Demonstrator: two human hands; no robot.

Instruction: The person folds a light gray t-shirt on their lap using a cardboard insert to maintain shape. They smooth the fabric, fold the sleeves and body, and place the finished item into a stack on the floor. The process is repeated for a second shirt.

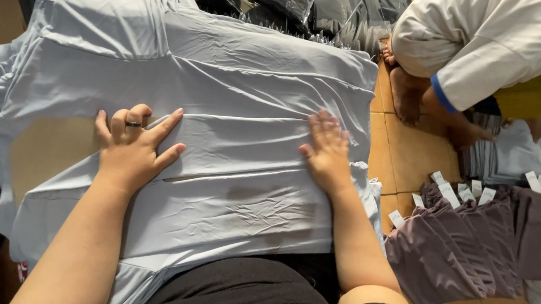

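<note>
A: Head view: pale blue garment (222, 98) spread on the floor. Left hand (133, 149) and right hand (328, 156) lie flat on it, fingers splayed wide, gripping nothing.

B: Pinning the fold flat, I'd guess. Mauve tagged pieces (474, 232) lie fanned to the right; another person's white sleeve (483, 41) is beyond.

Both hands flat, left hand (133, 149), right hand (327, 153)
</note>
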